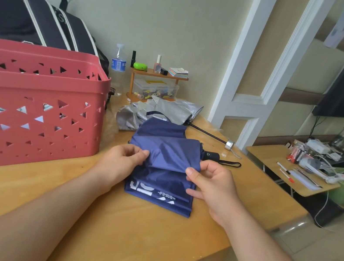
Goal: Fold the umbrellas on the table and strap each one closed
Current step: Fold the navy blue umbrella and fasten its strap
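A: Head view: your left hand (120,160) pinches the navy umbrella (163,165)'s canopy fold, just right of the red basket (33,105).

B: And your right hand (211,189) pinches the same fold's opposite edge?

A: Yes. The umbrella lies between your hands, its handle (212,156) pointing right, nearer your right hand.

A red basket (33,105) stands beside a black bag (31,20) on the table (126,226).
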A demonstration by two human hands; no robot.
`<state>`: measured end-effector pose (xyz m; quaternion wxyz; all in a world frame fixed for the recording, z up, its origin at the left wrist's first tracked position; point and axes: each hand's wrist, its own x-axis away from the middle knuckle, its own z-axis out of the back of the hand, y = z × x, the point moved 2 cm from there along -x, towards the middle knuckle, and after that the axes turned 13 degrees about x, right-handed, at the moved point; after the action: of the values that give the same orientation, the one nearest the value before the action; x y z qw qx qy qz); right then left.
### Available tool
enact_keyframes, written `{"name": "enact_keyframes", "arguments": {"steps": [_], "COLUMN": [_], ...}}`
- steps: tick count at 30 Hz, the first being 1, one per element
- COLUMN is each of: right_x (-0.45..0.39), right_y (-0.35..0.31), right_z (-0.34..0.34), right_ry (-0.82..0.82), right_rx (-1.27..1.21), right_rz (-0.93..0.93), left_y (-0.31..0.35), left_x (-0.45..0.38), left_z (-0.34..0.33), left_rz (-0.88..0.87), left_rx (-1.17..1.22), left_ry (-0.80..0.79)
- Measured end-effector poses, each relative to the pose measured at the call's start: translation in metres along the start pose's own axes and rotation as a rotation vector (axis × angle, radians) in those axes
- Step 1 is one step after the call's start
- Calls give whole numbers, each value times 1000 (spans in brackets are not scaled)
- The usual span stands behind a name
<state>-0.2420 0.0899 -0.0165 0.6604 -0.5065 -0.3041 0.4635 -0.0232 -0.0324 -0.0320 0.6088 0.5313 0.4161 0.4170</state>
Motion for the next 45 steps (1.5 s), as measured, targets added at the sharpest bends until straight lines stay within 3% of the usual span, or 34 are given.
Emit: {"name": "enact_keyframes", "arguments": {"steps": [4, 10, 16, 21, 26, 30, 33, 38, 45], "right_x": [-3, -2, -3, -2, -2, 5, 8, 11, 25], "right_y": [-4, 12, 10, 10, 9, 8, 9, 1, 20], "right_z": [-11, -15, -15, -13, -8, -11, -13, -4, -6], "right_ry": [9, 27, 49, 67, 120, 141, 135, 165, 40], "right_rx": [18, 3, -104, -146, -220, -192, -25, 612, 696], "right_rz": [-2, -83, -140, -165, -197, -122, -42, 142, 104], "left_y": [8, 17, 15, 9, 9, 5, 4, 3, 4], "left_x": [-1, 3, 3, 6, 5, 4, 3, 1, 4], "left_z": [-2, 1, 1, -2, 2, 9, 13, 17, 15], "left_rz": [16, 16, -52, -60, -104, -108, -83, -60, 22], "left_rx": [239, 358, 349, 367, 302, 235, 131, -5, -197], "left_ry": [-7, -42, 58, -112, -75, -126, -129, -152, -254]}}
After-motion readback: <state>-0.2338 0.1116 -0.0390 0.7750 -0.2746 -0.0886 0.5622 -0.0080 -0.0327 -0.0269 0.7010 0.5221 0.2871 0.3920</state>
